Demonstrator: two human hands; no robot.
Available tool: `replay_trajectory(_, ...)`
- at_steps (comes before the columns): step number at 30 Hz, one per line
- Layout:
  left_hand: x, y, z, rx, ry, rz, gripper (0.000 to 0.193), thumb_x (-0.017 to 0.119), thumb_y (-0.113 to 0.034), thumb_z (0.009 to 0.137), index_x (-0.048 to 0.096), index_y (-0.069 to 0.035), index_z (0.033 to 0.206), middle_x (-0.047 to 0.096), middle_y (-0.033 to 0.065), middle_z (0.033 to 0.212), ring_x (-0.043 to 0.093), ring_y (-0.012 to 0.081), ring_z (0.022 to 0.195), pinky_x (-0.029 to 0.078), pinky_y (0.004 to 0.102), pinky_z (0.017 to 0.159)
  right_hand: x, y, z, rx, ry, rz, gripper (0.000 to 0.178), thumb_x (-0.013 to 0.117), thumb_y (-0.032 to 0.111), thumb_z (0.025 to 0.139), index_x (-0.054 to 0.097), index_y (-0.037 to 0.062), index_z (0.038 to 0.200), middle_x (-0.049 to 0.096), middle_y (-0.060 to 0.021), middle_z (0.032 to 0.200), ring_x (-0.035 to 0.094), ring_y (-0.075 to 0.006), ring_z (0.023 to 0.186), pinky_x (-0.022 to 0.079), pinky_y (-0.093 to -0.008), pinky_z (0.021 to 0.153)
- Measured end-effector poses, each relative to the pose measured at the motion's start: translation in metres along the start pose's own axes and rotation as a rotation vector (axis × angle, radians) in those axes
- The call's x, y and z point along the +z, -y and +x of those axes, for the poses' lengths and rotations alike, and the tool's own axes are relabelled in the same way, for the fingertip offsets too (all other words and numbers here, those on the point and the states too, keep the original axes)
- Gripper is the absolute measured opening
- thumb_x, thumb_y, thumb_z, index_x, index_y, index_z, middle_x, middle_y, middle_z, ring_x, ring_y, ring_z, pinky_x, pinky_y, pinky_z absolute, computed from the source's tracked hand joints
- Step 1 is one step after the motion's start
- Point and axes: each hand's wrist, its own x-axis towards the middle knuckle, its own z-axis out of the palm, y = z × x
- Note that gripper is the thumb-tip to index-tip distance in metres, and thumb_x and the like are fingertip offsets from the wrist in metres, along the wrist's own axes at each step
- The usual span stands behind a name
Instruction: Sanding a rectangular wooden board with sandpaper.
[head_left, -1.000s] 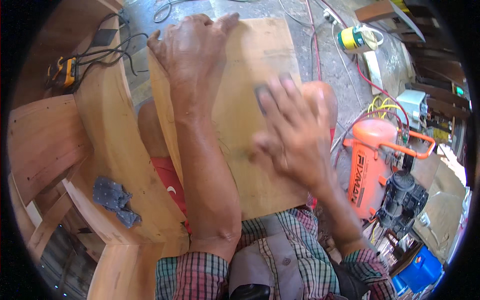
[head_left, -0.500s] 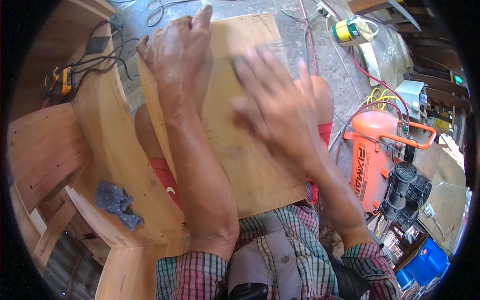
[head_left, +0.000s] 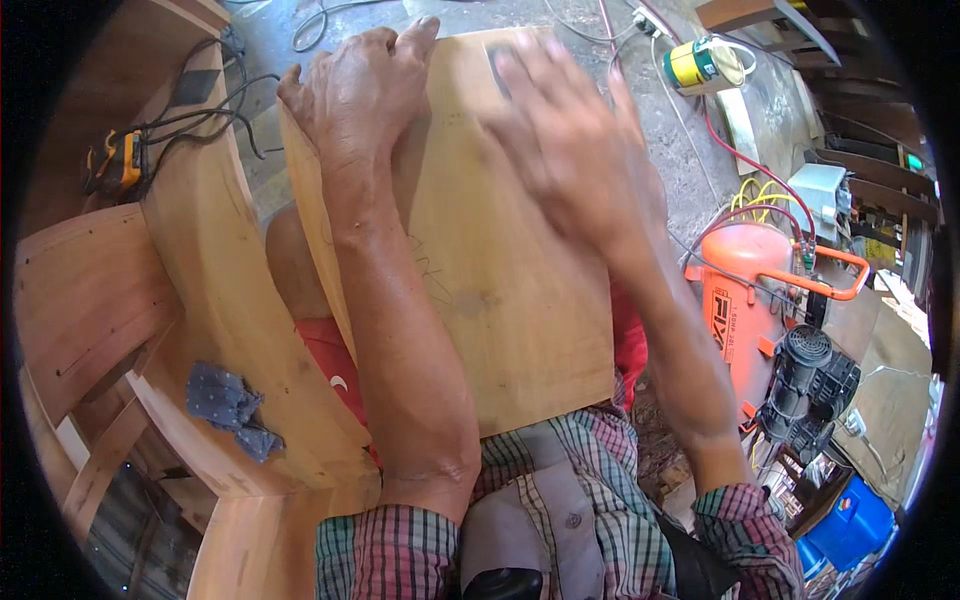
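Observation:
A pale wooden panel (head_left: 510, 320), looking like one side of a box, rests across my lap with its far end toward the floor. My left hand (head_left: 362, 92) grips its far left corner, fingers bent over the edge and thumb raised. Near the far right part of the panel is my right hand (head_left: 572, 150), smeared by motion. Under its fingertips shows the dark edge of a flat piece that looks like sandpaper (head_left: 497, 66), pressed on the wood. Pencil-like scribbles mark the panel's middle.
On my left stands a wooden frame (head_left: 200, 250) bearing a dark blue rag (head_left: 225, 400) and a yellow-black power tool (head_left: 122, 162). To my right are an orange air compressor (head_left: 750, 300), a green-yellow can (head_left: 705, 65), a red hose (head_left: 735, 148) and a blue container (head_left: 850, 525).
My right hand has slid away from me and slightly right along the panel, with the dark piece under its fingers. My left hand keeps its hold, shifting slightly right with the panel's far end.

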Motion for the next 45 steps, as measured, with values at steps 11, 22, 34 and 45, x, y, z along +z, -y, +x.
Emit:
replay_trajectory(11, 0.006, 0.013, -0.018, 0.208, -0.221, -0.112, 0.041, 0.048, -0.040, 0.089, 0.070, -0.005, 0.093, 0.067, 0.0183, 0.090, 0.061, 0.0358, 0.094, 0.039, 0.0448, 0.085, -0.033, 0.024, -0.072, 0.053, 0.129, 0.120, 0.057, 0.055, 0.045, 0.087, 0.053, 0.0085, 0.130, 0.044, -0.0096, 0.143, 0.040, -0.0273, 0.133, 0.028, -0.0575, 0.103)
replay_trajectory(22, 0.007, 0.008, -0.006, 0.049, -0.090, -0.141, 0.048, 0.046, -0.049, 0.087, 0.073, -0.009, 0.090, 0.069, 0.0156, 0.089, 0.063, 0.0320, 0.094, 0.026, 0.0444, 0.101, -0.047, 0.033, -0.090, 0.098, 0.157, 0.084, 0.056, 0.050, 0.046, 0.091, 0.051, 0.0067, 0.131, 0.047, -0.0121, 0.139, 0.043, -0.0288, 0.129, 0.033, -0.0557, 0.100)
replay_trajectory(34, 0.006, 0.015, -0.015, 0.137, -0.078, -0.055, 0.046, 0.046, -0.049, 0.088, 0.072, -0.012, 0.095, 0.070, 0.0116, 0.092, 0.063, 0.0305, 0.096, 0.026, 0.0463, 0.101, -0.047, 0.029, -0.096, 0.077, 0.125, 0.084, 0.057, 0.051, 0.045, 0.090, 0.049, 0.0082, 0.134, 0.048, -0.0120, 0.138, 0.043, -0.0294, 0.129, 0.035, -0.0545, 0.100)
replay_trajectory(45, -0.001, -0.004, -0.003, -0.059, 0.049, -0.064, 0.047, 0.045, -0.049, 0.088, 0.073, -0.011, 0.092, 0.069, 0.0144, 0.091, 0.063, 0.0323, 0.094, 0.030, 0.0427, 0.099, -0.019, -0.009, -0.037, 0.035, 0.016, 0.056, 0.053, 0.051, 0.039, 0.092, 0.050, 0.0035, 0.132, 0.045, -0.0144, 0.141, 0.041, -0.0312, 0.130, 0.033, -0.0503, 0.103)
